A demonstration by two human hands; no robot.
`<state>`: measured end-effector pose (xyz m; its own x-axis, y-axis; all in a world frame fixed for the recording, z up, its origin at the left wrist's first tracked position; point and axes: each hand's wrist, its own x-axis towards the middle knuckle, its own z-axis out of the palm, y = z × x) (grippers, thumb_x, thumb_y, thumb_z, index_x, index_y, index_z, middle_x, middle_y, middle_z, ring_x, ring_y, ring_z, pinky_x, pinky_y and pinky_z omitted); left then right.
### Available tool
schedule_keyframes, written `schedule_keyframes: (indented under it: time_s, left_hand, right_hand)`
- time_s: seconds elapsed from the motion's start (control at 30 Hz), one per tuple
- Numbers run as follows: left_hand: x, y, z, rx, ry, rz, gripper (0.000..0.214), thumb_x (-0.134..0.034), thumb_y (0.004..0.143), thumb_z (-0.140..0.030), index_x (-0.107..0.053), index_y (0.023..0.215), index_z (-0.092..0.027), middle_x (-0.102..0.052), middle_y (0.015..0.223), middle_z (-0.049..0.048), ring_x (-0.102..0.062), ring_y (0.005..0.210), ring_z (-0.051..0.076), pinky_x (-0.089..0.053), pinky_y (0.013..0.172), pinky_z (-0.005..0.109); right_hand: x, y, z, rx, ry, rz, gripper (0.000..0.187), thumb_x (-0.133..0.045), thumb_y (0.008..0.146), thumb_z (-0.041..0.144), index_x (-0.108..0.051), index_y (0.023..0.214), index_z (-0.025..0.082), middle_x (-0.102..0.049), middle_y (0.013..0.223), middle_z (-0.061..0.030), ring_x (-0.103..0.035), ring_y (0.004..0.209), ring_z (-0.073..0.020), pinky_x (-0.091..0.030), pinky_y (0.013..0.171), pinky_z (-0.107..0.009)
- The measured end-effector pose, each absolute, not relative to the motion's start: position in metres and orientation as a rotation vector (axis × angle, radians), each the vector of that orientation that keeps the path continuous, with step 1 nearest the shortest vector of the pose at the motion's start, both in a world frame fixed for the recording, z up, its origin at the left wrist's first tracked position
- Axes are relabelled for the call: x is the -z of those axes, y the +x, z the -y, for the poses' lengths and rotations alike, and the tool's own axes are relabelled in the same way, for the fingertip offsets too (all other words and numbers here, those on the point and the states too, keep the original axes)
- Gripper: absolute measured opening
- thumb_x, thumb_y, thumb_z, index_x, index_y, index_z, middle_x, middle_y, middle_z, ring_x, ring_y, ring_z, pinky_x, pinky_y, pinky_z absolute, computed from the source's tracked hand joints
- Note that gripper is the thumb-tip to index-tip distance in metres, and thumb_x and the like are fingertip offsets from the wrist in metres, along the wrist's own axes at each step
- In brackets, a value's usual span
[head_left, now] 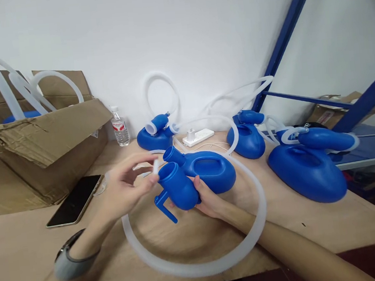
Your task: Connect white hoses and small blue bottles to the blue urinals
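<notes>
My right hand [209,199] grips a blue plastic cup-shaped piece with a small handle [176,190], held just above the wooden table [25,249]. My left hand [125,186], with a watch on its wrist, pinches the end of a translucent white hose [199,265] at the rim of that piece. The hose curves in a wide loop round both hands. Right behind the held piece lies a flat blue container with a spout [210,170].
An open cardboard box [42,145] with hoses stands at the left, a dark phone [74,200] in front of it. A water bottle [120,127], a white power strip [198,136] and three more blue containers with hoses [306,169] line the back. Blue shelf struts rise at right.
</notes>
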<state>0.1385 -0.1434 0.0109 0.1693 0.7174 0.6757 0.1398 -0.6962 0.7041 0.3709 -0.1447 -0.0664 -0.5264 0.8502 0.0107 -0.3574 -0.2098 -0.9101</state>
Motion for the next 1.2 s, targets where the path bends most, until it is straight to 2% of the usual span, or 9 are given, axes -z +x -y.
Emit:
schedule_keyframes:
  time_s: [0.1, 0.27, 0.5, 0.6, 0.73, 0.83, 0.97, 1.1, 1.2]
  left_hand:
    - [0.004, 0.153, 0.147, -1.499, 2.092, -0.849, 0.028, -0.078, 0.087, -0.026, -0.079, 0.115, -0.024, -0.077, 0.116, 0.008, -0.072, 0.106, 0.024, -0.064, 0.088, 0.034]
    - [0.029, 0.143, 0.143, -1.476, 2.058, -0.936, 0.023, -0.072, 0.09, -0.028, -0.079, 0.112, -0.024, -0.075, 0.112, 0.0084, -0.072, 0.101, 0.023, -0.064, 0.079, 0.031]
    - [0.047, 0.146, 0.142, -1.395, 2.05, -1.022, 0.023, -0.061, 0.096, -0.033, -0.073, 0.11, -0.02, -0.07, 0.111, 0.0095, -0.066, 0.101, 0.024, -0.058, 0.079, 0.032]
    - [0.053, 0.144, 0.14, -1.395, 2.03, -1.061, 0.025, -0.053, 0.099, -0.038, -0.069, 0.109, -0.02, -0.068, 0.107, 0.0087, -0.063, 0.1, 0.025, -0.054, 0.082, 0.035]
    - [0.065, 0.142, 0.136, -1.396, 1.907, -1.1, 0.03, -0.043, 0.102, -0.045, -0.061, 0.106, -0.022, -0.064, 0.102, 0.006, -0.058, 0.091, 0.024, -0.047, 0.082, 0.037]
    - [0.072, 0.144, 0.137, -1.314, 1.763, -1.043, 0.036, -0.041, 0.101, -0.052, -0.058, 0.114, -0.023, -0.064, 0.109, 0.0069, -0.059, 0.095, 0.026, -0.047, 0.082, 0.037]
    - [0.071, 0.148, 0.141, -1.249, 1.627, -0.954, 0.049, -0.04, 0.101, -0.059, -0.059, 0.129, -0.023, -0.066, 0.12, 0.0102, -0.062, 0.11, 0.031, -0.049, 0.091, 0.041]
    - [0.055, 0.154, 0.138, -1.32, 1.617, -0.938, 0.05, -0.042, 0.102, -0.06, -0.063, 0.126, -0.022, -0.068, 0.119, 0.0106, -0.062, 0.114, 0.032, -0.048, 0.098, 0.041]
    - [0.04, 0.163, 0.129, -1.386, 1.643, -0.943, 0.044, -0.046, 0.102, -0.057, -0.065, 0.12, -0.021, -0.069, 0.117, 0.0093, -0.062, 0.11, 0.03, -0.047, 0.102, 0.041]
  right_hand:
    - [0.07, 0.37, 0.145, -1.834, -0.724, 1.171, 0.098, -0.067, 0.069, 0.093, -0.064, 0.132, 0.018, -0.079, 0.101, -0.0137, -0.079, 0.08, -0.0275, -0.053, 0.047, -0.025]
    - [0.073, 0.369, 0.144, -1.814, -0.837, 1.246, 0.091, -0.07, 0.076, 0.085, -0.063, 0.135, 0.016, -0.078, 0.095, -0.0111, -0.074, 0.063, -0.021, -0.044, 0.037, -0.021]
    - [0.074, 0.372, 0.146, -1.837, -0.848, 1.313, 0.083, -0.07, 0.082, 0.079, -0.063, 0.141, 0.021, -0.075, 0.115, -0.0127, -0.074, 0.069, -0.0199, -0.048, 0.04, -0.022]
    - [0.072, 0.375, 0.147, -1.789, -0.783, 1.379, 0.087, -0.087, 0.071, 0.067, -0.062, 0.143, 0.024, -0.07, 0.132, -0.0132, -0.074, 0.088, -0.0226, -0.054, 0.049, -0.023]
    - [0.067, 0.374, 0.149, -1.627, -0.791, 1.433, 0.076, -0.097, 0.064, 0.043, -0.067, 0.132, 0.027, -0.069, 0.138, -0.009, -0.066, 0.123, -0.03, -0.063, 0.079, -0.031]
    - [0.068, 0.372, 0.15, -1.492, -0.825, 1.447, 0.062, -0.092, 0.072, 0.044, -0.071, 0.127, 0.025, -0.071, 0.134, -0.0082, -0.064, 0.127, -0.0312, -0.059, 0.098, -0.042]
    - [0.074, 0.369, 0.15, -1.35, -0.811, 1.498, 0.06, -0.089, 0.075, 0.047, -0.071, 0.128, 0.024, -0.072, 0.132, -0.0083, -0.066, 0.125, -0.0325, -0.055, 0.106, -0.049]
    - [0.071, 0.367, 0.153, -1.24, -0.808, 1.444, 0.066, -0.092, 0.07, 0.047, -0.068, 0.127, 0.025, -0.072, 0.129, -0.0097, -0.067, 0.123, -0.0331, -0.059, 0.1, -0.048]
    - [0.064, 0.368, 0.154, -1.223, -0.808, 1.334, 0.065, -0.093, 0.068, 0.049, -0.064, 0.122, 0.026, -0.071, 0.13, -0.0101, -0.067, 0.121, -0.0342, -0.065, 0.08, -0.041]
